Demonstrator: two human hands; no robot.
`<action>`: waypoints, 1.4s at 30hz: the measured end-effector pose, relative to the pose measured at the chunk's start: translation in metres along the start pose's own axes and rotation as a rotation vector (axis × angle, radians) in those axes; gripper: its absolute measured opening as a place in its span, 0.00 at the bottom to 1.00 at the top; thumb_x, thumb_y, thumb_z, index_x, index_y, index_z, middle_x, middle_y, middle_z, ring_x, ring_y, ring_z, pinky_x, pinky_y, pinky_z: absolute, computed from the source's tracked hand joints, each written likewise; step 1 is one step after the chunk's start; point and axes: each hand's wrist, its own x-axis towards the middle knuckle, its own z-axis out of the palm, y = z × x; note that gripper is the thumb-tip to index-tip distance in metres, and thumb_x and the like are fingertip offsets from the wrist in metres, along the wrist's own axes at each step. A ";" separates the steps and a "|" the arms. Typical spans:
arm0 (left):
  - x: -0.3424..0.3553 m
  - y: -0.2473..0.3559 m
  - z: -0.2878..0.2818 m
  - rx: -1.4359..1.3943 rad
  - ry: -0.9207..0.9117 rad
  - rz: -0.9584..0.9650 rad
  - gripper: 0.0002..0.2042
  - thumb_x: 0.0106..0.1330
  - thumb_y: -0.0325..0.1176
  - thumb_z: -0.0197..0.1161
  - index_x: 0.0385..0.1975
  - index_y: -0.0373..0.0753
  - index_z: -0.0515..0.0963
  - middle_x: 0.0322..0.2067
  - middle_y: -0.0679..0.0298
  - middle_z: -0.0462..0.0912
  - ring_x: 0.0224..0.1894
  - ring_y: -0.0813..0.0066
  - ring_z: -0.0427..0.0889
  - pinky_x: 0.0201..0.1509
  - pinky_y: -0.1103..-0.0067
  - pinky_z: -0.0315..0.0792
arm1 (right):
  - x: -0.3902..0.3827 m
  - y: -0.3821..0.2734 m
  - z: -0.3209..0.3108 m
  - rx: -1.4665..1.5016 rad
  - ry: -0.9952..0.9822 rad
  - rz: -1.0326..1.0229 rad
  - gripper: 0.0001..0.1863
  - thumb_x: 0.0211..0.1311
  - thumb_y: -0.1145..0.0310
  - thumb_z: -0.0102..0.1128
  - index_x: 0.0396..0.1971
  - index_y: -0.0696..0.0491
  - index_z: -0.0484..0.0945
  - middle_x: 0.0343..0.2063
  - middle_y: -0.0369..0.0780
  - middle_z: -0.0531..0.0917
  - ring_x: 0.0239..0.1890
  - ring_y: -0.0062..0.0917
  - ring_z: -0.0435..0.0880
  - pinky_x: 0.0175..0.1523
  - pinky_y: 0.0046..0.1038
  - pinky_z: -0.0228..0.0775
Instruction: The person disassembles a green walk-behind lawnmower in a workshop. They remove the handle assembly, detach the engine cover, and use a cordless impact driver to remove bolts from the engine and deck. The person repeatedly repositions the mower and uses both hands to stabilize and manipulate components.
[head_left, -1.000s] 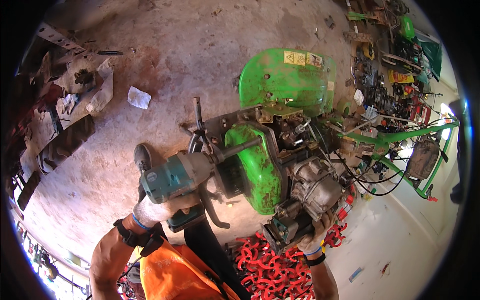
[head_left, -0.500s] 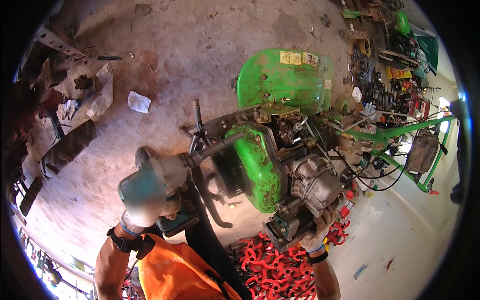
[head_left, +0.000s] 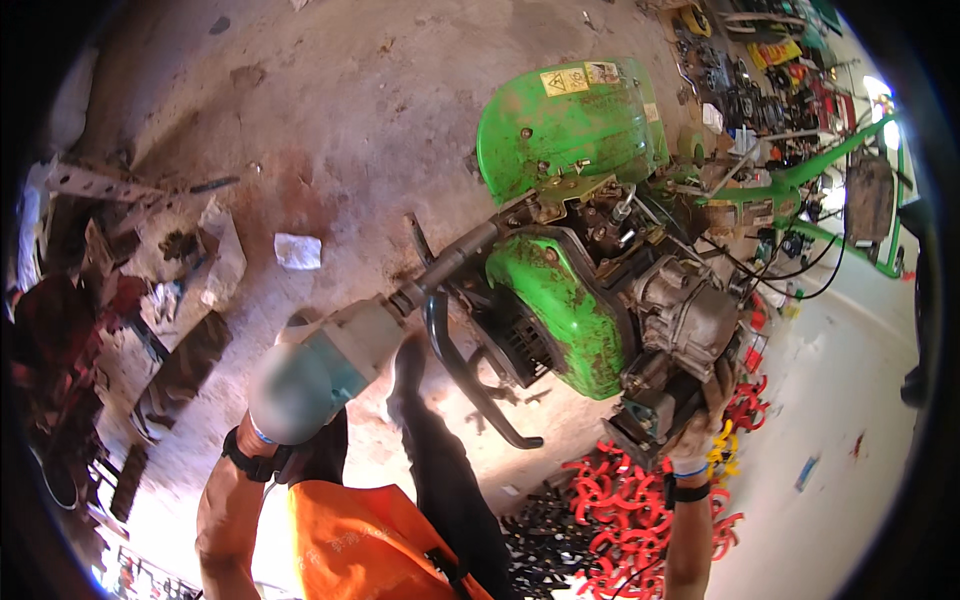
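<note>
My left hand [head_left: 266,426], partly hidden by a blurred patch, is closed around a teal and grey cordless impact wrench [head_left: 350,350]. A long dark extension [head_left: 460,255] runs from its nose to the metal bracket area [head_left: 575,200] beside the green mudguard [head_left: 560,125]; whether its tip sits on a bolt cannot be made out. My right hand [head_left: 698,425] grips the dark box-shaped part [head_left: 650,415] at the near end of the small engine [head_left: 690,310], fingers curled around its right side. The engine has a dirty green cover [head_left: 560,310]. A bent black bar [head_left: 460,365] juts toward me.
Red curved blades [head_left: 620,510] and black metal pieces [head_left: 550,540] lie piled near my legs. Green handlebars [head_left: 840,165] with black cables extend right. Scrap metal [head_left: 185,365] and white paper [head_left: 298,251] lie left. Parts and tools [head_left: 745,95] line the far right.
The impact wrench has swung so its extension moved from over the green cover to the bracket beside the mudguard. My right hand stays on the engine's end part. The view has shifted.
</note>
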 end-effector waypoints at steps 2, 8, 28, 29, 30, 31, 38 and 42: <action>0.016 -0.013 -0.009 0.106 0.001 0.127 0.25 0.69 0.34 0.81 0.64 0.39 0.81 0.56 0.59 0.86 0.57 0.66 0.86 0.60 0.67 0.83 | 0.002 0.004 0.003 -0.131 0.003 -0.080 0.36 0.88 0.39 0.39 0.69 0.55 0.79 0.76 0.56 0.74 0.81 0.56 0.67 0.87 0.59 0.46; 0.060 -0.003 -0.024 0.496 -0.079 0.303 0.22 0.68 0.33 0.79 0.61 0.39 0.84 0.53 0.59 0.88 0.52 0.64 0.88 0.56 0.67 0.84 | 0.006 0.005 0.008 -0.024 0.076 -0.131 0.36 0.86 0.42 0.43 0.69 0.58 0.80 0.76 0.57 0.75 0.81 0.56 0.68 0.86 0.58 0.49; 0.125 0.101 -0.015 0.831 -0.343 0.899 0.26 0.56 0.40 0.86 0.51 0.32 0.88 0.41 0.52 0.92 0.39 0.55 0.93 0.46 0.70 0.86 | -0.126 -0.181 0.172 0.028 0.447 0.124 0.21 0.65 0.64 0.76 0.54 0.56 0.85 0.45 0.46 0.86 0.48 0.42 0.86 0.53 0.38 0.80; 0.122 0.103 -0.014 0.818 -0.351 0.871 0.27 0.56 0.41 0.86 0.52 0.32 0.87 0.40 0.51 0.92 0.39 0.53 0.93 0.47 0.70 0.87 | -0.115 -0.192 0.187 0.034 0.380 0.138 0.22 0.59 0.62 0.80 0.52 0.52 0.87 0.41 0.45 0.86 0.45 0.43 0.86 0.49 0.37 0.80; 0.121 0.103 -0.013 0.811 -0.348 0.886 0.27 0.56 0.41 0.86 0.53 0.32 0.87 0.40 0.51 0.92 0.38 0.53 0.93 0.46 0.70 0.87 | -0.106 -0.200 0.195 0.030 0.233 0.196 0.22 0.55 0.60 0.83 0.48 0.51 0.87 0.37 0.44 0.86 0.41 0.43 0.87 0.46 0.38 0.80; 0.121 0.103 -0.011 0.819 -0.340 0.892 0.27 0.56 0.40 0.86 0.53 0.32 0.87 0.39 0.51 0.91 0.38 0.52 0.93 0.46 0.69 0.87 | -0.097 -0.208 0.202 0.045 0.254 0.213 0.22 0.51 0.58 0.85 0.44 0.49 0.88 0.34 0.43 0.86 0.38 0.43 0.88 0.43 0.39 0.79; 0.126 0.094 0.000 0.708 -0.324 0.826 0.25 0.55 0.37 0.84 0.51 0.33 0.86 0.36 0.53 0.90 0.35 0.52 0.91 0.43 0.68 0.85 | -0.079 -0.217 0.216 -0.047 0.176 0.290 0.16 0.49 0.57 0.85 0.29 0.48 0.85 0.23 0.40 0.83 0.27 0.42 0.86 0.34 0.44 0.75; 0.134 0.087 0.002 0.746 -0.326 1.012 0.22 0.56 0.33 0.81 0.50 0.33 0.86 0.36 0.55 0.90 0.35 0.54 0.91 0.43 0.69 0.85 | -0.086 -0.212 0.224 -0.060 0.148 0.285 0.15 0.50 0.59 0.84 0.30 0.49 0.85 0.25 0.41 0.84 0.28 0.42 0.87 0.34 0.44 0.77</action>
